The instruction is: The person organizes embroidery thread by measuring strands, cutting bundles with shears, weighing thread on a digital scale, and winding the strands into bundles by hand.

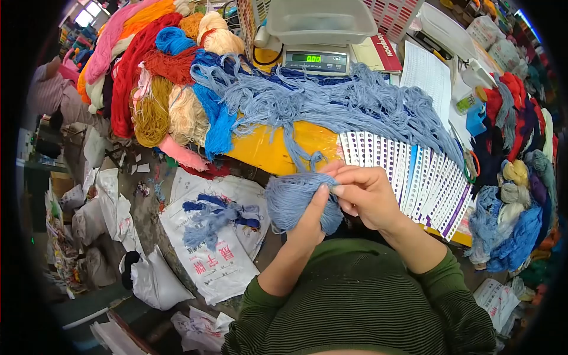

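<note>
A ball of grey-blue yarn [291, 201] hangs just off the front edge of the yellow table [278, 147]. My left hand [313, 219] is wrapped round its right side, thumb on top. Beside it, the thumb and forefinger of my right hand [367, 192] are pinched together at the yarn, close to my left thumb; the strand between them is too small to make out. Loose grey-blue yarn [331, 100] lies across the table, and some of it trails down over the edge behind the ball.
A scale [316, 61] with a clear tub [319, 21] stands at the back. Coloured skeins [151, 112] are heaped at the left, more [520, 177] at the right. Punched cards [414, 177] lie on the table's right. White sacks [219, 254] are on the floor.
</note>
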The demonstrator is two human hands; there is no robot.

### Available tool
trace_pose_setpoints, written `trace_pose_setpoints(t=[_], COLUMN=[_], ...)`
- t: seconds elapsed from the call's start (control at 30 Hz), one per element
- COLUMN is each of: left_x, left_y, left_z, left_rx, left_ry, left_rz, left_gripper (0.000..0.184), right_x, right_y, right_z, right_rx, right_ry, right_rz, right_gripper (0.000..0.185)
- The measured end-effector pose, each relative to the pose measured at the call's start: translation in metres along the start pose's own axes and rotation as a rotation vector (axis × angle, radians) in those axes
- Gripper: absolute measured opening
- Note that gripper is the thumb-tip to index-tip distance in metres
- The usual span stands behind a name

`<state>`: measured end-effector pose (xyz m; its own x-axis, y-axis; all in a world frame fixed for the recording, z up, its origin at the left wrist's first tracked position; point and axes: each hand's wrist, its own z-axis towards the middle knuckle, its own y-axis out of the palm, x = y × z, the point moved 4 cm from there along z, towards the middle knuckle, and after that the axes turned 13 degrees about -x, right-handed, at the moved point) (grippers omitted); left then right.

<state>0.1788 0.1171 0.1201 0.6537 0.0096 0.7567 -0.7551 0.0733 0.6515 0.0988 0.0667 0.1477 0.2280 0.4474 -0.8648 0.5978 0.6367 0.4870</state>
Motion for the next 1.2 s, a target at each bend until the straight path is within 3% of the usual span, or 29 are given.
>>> trace_pose_setpoints(t=[0.13,0.23,0.33,0.43,0.63,0.93,1.03,1.13,1.2], left_x=[0.002,-0.007,-0.014,-0.004,-0.005,0.009,0.002,0.025,0.041], left_y=[-0.004,-0.015,-0.027,-0.020,-0.026,-0.027,-0.042,-0.060,-0.107], left_z=[0.000,-0.002,-0.006,-0.003,-0.001,0.004,-0.004,-0.007,-0.028], left_rx=[-0.032,-0.024,-0.014,0.015,-0.113,0.013,0.180,-0.091,-0.306], left_ry=[0.044,0.034,0.001,-0.011,0.061,0.135,0.050,0.118,0.278], left_rz=[-0.396,-0.303,-0.264,-0.202,-0.219,-0.229,-0.212,-0.634,-1.297], left_gripper=[0.033,0.043,0.042,0.039,0.035,0.026,0.014,0.013,0.023], right_x=[-0.002,-0.003,-0.002,-0.002,0.004,0.006,0.001,-0.001,-0.022], right_y=[-0.003,-0.001,-0.001,0.004,-0.001,0.001,0.007,0.003,-0.014], right_z=[0.001,0.004,0.009,0.012,0.014,0.021,0.026,0.026,0.036], right_rx=[-0.044,0.004,0.025,-0.056,-0.115,0.034,-0.116,-0.373,-0.302], right_ry=[0.045,0.080,0.148,0.227,0.226,0.176,0.306,0.406,0.405], right_rz=[0.138,0.212,0.358,0.268,-0.221,0.204,0.461,0.448,0.246], right_gripper=[0.012,0.013,0.014,0.015,0.009,0.009,0.011,0.012,0.012])
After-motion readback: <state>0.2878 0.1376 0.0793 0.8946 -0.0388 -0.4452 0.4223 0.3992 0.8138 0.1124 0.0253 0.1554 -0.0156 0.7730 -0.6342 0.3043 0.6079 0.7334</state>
